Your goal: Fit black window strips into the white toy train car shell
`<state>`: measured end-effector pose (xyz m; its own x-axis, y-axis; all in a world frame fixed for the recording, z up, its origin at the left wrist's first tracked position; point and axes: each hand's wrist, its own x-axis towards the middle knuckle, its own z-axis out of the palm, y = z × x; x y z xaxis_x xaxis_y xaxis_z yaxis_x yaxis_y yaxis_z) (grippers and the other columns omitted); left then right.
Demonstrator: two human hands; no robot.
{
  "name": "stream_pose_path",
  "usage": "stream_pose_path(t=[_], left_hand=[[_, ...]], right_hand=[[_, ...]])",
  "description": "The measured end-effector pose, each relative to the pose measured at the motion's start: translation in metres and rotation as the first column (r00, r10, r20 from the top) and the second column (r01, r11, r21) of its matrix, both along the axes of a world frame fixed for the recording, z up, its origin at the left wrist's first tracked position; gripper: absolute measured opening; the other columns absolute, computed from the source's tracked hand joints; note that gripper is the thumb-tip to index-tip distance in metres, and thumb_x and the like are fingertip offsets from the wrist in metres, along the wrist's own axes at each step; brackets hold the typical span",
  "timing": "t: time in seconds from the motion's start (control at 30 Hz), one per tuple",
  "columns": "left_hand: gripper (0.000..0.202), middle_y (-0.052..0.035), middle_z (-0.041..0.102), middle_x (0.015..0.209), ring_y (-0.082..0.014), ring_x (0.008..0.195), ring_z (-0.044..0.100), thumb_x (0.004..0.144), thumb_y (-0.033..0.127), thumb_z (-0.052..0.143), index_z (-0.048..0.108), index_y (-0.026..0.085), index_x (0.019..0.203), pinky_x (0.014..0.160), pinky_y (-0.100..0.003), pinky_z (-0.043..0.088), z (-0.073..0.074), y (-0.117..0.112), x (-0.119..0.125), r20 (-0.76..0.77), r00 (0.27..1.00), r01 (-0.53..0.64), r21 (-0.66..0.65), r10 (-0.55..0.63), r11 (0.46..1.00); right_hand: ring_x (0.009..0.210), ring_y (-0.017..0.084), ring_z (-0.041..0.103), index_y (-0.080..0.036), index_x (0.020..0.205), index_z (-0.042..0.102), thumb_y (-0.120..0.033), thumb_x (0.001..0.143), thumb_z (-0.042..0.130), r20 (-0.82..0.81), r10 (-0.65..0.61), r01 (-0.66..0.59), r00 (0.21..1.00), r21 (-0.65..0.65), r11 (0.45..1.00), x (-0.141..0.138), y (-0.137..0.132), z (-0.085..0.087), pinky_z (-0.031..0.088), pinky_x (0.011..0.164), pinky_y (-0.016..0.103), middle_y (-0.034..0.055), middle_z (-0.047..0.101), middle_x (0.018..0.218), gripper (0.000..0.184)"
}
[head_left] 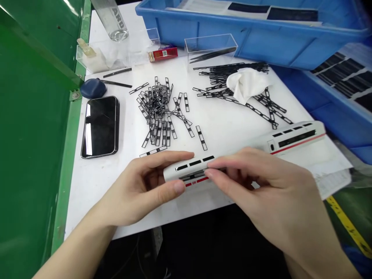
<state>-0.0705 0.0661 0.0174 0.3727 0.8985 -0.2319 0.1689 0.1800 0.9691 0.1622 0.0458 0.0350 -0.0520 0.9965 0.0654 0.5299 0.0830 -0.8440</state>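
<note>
A white model train car shell (319, 127) with a red stripe and dark window slots lies slantwise across the table's front. My left hand (142, 188) is closed around its left end, thumb on the near side and fingers over the far side. At the near-side window opening, my right hand (261, 182) pinches the end of a thin dark window-frame strip (192, 176), which lies along the slot. How far the strip sits in is hidden by the fingertips. Beyond the shell are a loose heap of small black window frames (158, 102) and a single frame (201, 138).
Long black frame strips (221, 73) lie at the back right under a crumpled white tissue (247, 83). A phone (100, 127), a blue lump (93, 88), a red box (163, 54) and a clear box with tweezers (213, 54) stand around. Blue bins (250, 38) border the back.
</note>
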Motion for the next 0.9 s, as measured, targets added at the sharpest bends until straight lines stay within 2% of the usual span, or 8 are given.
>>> stream_pose_path(t=[0.07, 0.2, 0.33, 0.47, 0.53, 0.67, 0.8, 0.9], left_hand=[[0.030, -0.0024, 0.082, 0.118, -0.0217, 0.098, 0.075, 0.091, 0.036, 0.084, 0.082, 0.030, 0.120, 0.076, -0.024, 0.061, 0.001, -0.002, 0.006, -0.036, 0.998, -0.054, 0.050, 0.055, 0.997], [0.027, -0.0029, 0.082, 0.113, -0.0212, 0.097, 0.074, 0.092, 0.035, 0.082, 0.080, 0.027, 0.118, 0.071, -0.024, 0.058, 0.002, -0.005, 0.016, -0.122, 0.986, -0.100, 0.111, 0.114, 0.989], [0.027, -0.0032, 0.083, 0.109, -0.0215, 0.092, 0.076, 0.091, 0.037, 0.083, 0.080, 0.026, 0.116, 0.073, -0.025, 0.060, 0.003, -0.005, 0.020, -0.112, 0.985, -0.124, 0.098, 0.134, 0.988], [0.027, -0.0017, 0.083, 0.110, -0.0210, 0.094, 0.075, 0.090, 0.036, 0.085, 0.081, 0.029, 0.115, 0.076, -0.025, 0.060, 0.001, -0.004, 0.015, -0.099, 0.989, -0.100, 0.103, 0.110, 0.990], [0.029, -0.0027, 0.083, 0.113, -0.0236, 0.099, 0.075, 0.089, 0.039, 0.085, 0.081, 0.030, 0.116, 0.076, -0.026, 0.059, 0.000, -0.003, 0.011, -0.114, 0.989, -0.082, 0.099, 0.093, 0.992], [0.036, -0.0053, 0.083, 0.114, -0.0267, 0.100, 0.073, 0.086, 0.047, 0.087, 0.082, 0.030, 0.117, 0.070, -0.027, 0.056, 0.003, -0.001, 0.011, -0.188, 0.976, -0.102, 0.059, 0.112, 0.993], [0.034, -0.0048, 0.083, 0.109, -0.0263, 0.095, 0.073, 0.086, 0.047, 0.086, 0.083, 0.029, 0.115, 0.074, -0.029, 0.058, 0.007, -0.001, 0.013, -0.172, 0.975, -0.140, 0.031, 0.143, 0.990], [0.033, -0.0041, 0.083, 0.113, -0.0337, 0.107, 0.074, 0.085, 0.044, 0.087, 0.084, 0.030, 0.115, 0.077, -0.031, 0.063, 0.006, -0.003, 0.004, -0.195, 0.970, -0.141, 0.041, 0.146, 0.989]], right_hand=[[0.053, 0.009, 0.056, -0.029, 0.090, 0.077, -0.019, 0.089, 0.080, 0.011, 0.016, -0.015, 1.000, -0.065, 0.998, 0.001, 0.003, 0.003, 0.050, 0.053, 0.020, -0.0073, 0.058, 0.063, 0.010], [0.042, 0.008, 0.047, -0.027, 0.092, 0.073, -0.028, 0.090, 0.078, 0.004, 0.093, -0.089, 0.996, -0.219, 0.972, 0.006, 0.015, 0.009, 0.039, 0.040, 0.020, -0.0097, 0.049, 0.053, 0.006], [0.040, 0.009, 0.040, -0.031, 0.090, 0.074, -0.031, 0.092, 0.075, 0.042, 0.219, -0.201, 0.975, -0.267, 0.943, 0.016, 0.030, 0.015, 0.032, 0.039, 0.021, -0.0104, 0.041, 0.048, 0.002], [0.042, 0.010, 0.043, -0.029, 0.087, 0.077, -0.027, 0.089, 0.077, 0.107, 0.284, -0.255, 0.953, -0.229, 0.940, 0.022, 0.043, 0.022, 0.032, 0.040, 0.024, -0.0090, 0.045, 0.049, 0.003], [0.042, 0.009, 0.043, -0.028, 0.087, 0.076, -0.023, 0.087, 0.076, 0.151, 0.332, -0.295, 0.931, -0.227, 0.928, 0.022, 0.049, 0.026, 0.031, 0.041, 0.024, -0.0095, 0.045, 0.050, 0.005], [0.045, 0.010, 0.043, -0.025, 0.088, 0.074, -0.022, 0.086, 0.077, 0.158, 0.441, -0.377, 0.884, -0.321, 0.869, 0.023, 0.064, 0.035, 0.030, 0.044, 0.024, -0.0102, 0.045, 0.050, 0.004], [0.050, 0.011, 0.048, -0.023, 0.098, 0.076, -0.023, 0.088, 0.073, 0.049, 0.542, -0.480, 0.839, -0.403, 0.779, 0.029, 0.075, 0.041, 0.036, 0.051, 0.025, -0.0095, 0.050, 0.054, 0.010], [0.055, 0.012, 0.052, -0.022, 0.095, 0.076, -0.019, 0.085, 0.069, 0.115, 0.537, -0.481, 0.835, -0.321, 0.816, 0.027, 0.077, 0.043, 0.035, 0.054, 0.026, -0.0071, 0.056, 0.059, 0.012]])
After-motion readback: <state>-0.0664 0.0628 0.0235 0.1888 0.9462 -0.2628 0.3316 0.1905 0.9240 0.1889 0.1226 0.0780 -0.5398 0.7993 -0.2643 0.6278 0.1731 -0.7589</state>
